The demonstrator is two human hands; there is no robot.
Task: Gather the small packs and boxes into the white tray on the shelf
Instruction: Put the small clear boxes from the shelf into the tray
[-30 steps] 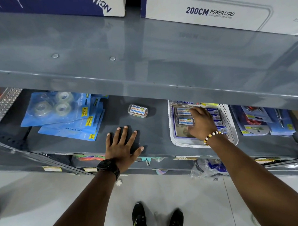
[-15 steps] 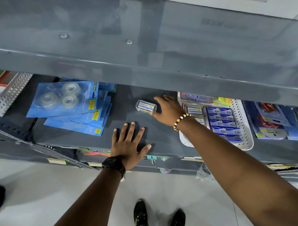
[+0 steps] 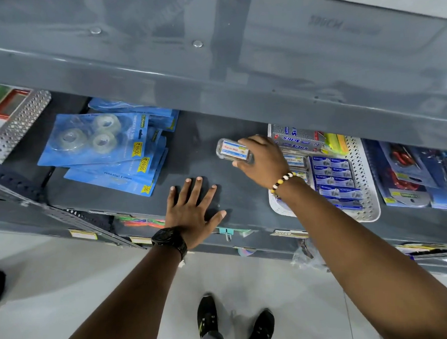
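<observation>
Since a second ago our right hand (image 3: 261, 158) has left the white tray (image 3: 366, 188) and crossed to the left, and it is now closing around the small clear box (image 3: 233, 151), which was lying alone on the shelf (image 3: 201, 149) before. We are looking at the grey shelf first: it is spreading across the whole view under a deeper grey board. On its left side a fan of blue tape packs (image 3: 106, 148) is lying flat, well apart from the box. The tray is sitting on the right part of the shelf, already holding rows of small blue packs (image 3: 336, 177) and a few flat boxes at its far end. Our left hand (image 3: 191, 211) is resting flat on the shelf's front edge, fingers spread and holding nothing. Our right hand is gripping the clear box with fingers over the far edge and thumb under the near one, just left of the tray's rim; we cannot tell whether the box is touching the shelf.
</observation>
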